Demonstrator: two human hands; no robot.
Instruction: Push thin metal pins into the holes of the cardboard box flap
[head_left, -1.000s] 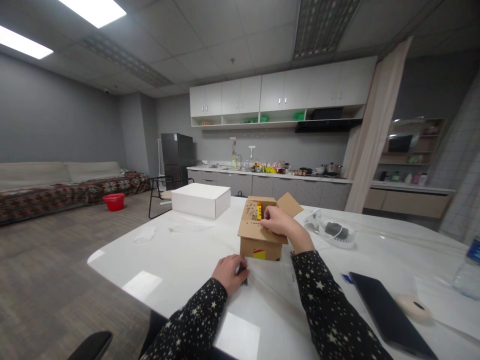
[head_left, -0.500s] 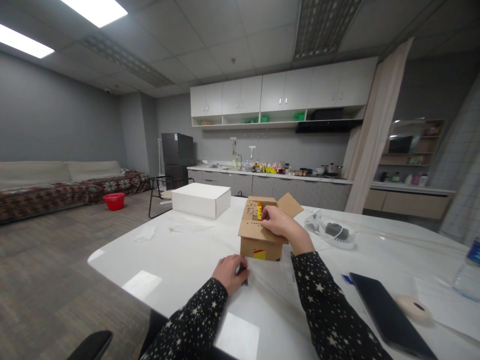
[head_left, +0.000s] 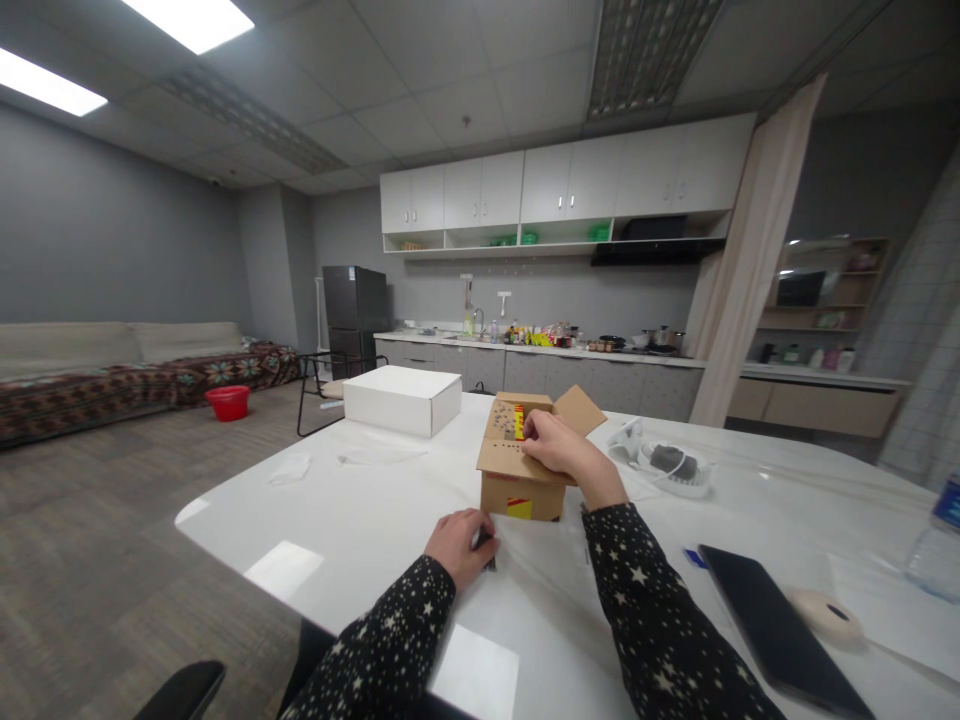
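An open cardboard box (head_left: pixel 523 496) with a yellow and red label stands on the white table in front of me. Its flaps are folded out, and small dark bits (head_left: pixel 504 418) show at its top beside a yellow-red strip (head_left: pixel 519 420). My right hand (head_left: pixel 553 443) is over the box top, fingertips pinched close to that strip; what they hold, if anything, is hidden. Resting on the table just before the box, my left hand (head_left: pixel 459 546) is curled around a small dark object (head_left: pixel 480 540). More thin dark bits (head_left: pixel 490 565) peek out under its fingers.
A white box (head_left: pixel 401 400) sits at the table's far left, with clear plastic wrapping (head_left: pixel 291 469) nearer. To the right are a white device with a cable (head_left: pixel 675 468), a black tablet (head_left: pixel 776 625), a beige rounded object (head_left: pixel 827 614) and a water bottle (head_left: pixel 937 550).
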